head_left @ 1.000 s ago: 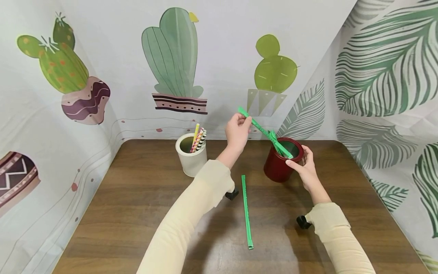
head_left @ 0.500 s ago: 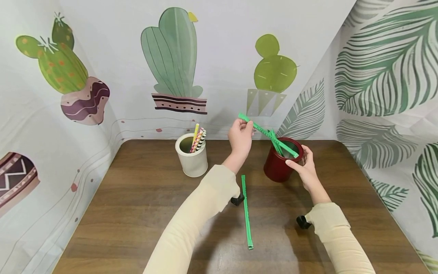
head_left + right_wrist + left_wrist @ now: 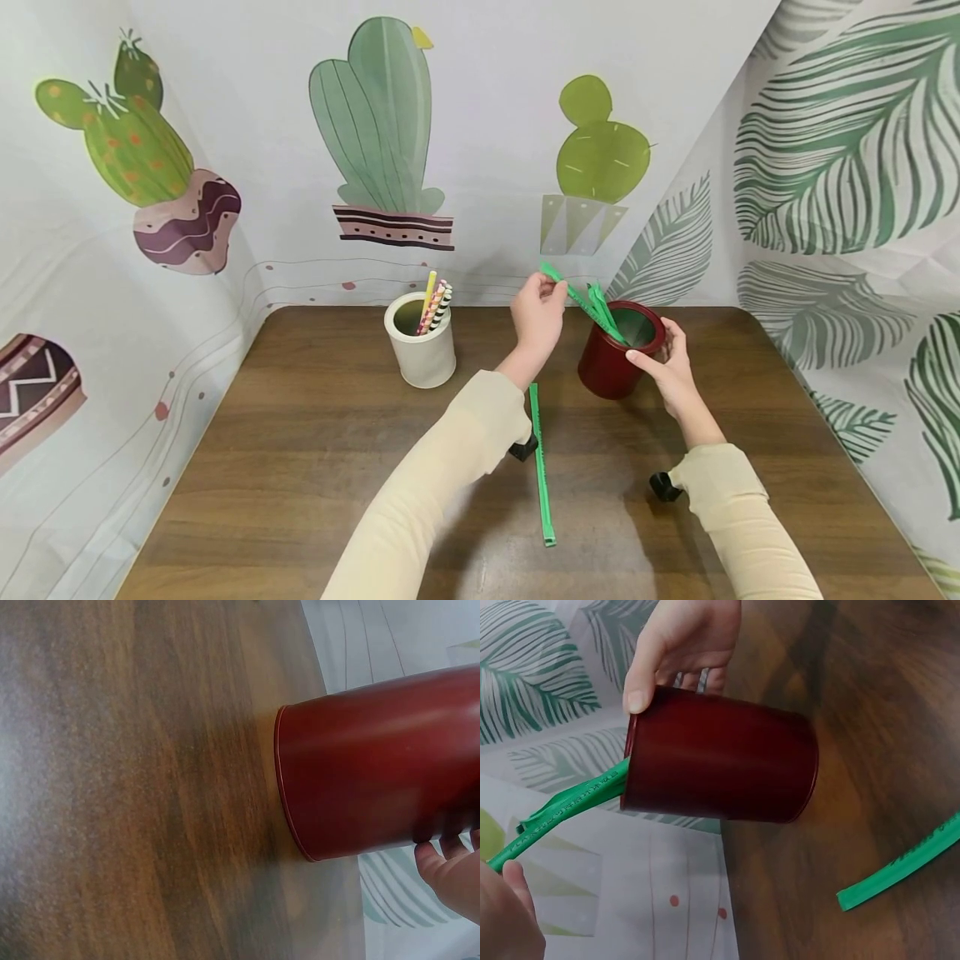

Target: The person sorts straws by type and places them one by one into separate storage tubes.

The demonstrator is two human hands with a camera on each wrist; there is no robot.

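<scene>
In the head view my left hand point(image 3: 537, 323) pinches a green-wrapped straw point(image 3: 582, 305) near its upper end. The straw slants down to the right, its lower end inside the mouth of a dark red canister point(image 3: 609, 367). Other green straws point(image 3: 597, 293) lean in the canister beside it. My right hand point(image 3: 670, 375) holds the canister from the right, thumb at the near rim and fingers round the side. The right wrist view has the canister point(image 3: 375, 765) with fingertips point(image 3: 429, 859) against its wall. The left wrist view shows the thumb point(image 3: 517, 889) on the straw.
Another green-wrapped straw point(image 3: 543, 483) lies lengthwise on the brown wooden table point(image 3: 315, 467), partly behind the left wrist's black camera point(image 3: 523, 447). To the left stands a white canister point(image 3: 426, 360) with several yellow and striped straws point(image 3: 435, 308). A cactus-print backdrop point(image 3: 495, 150) rises behind the table.
My left hand has moved right and down, carrying the straw. The straw's lower end, earlier across the rim, now sits inside the canister's mouth. My right hand and the canister have stayed put.
</scene>
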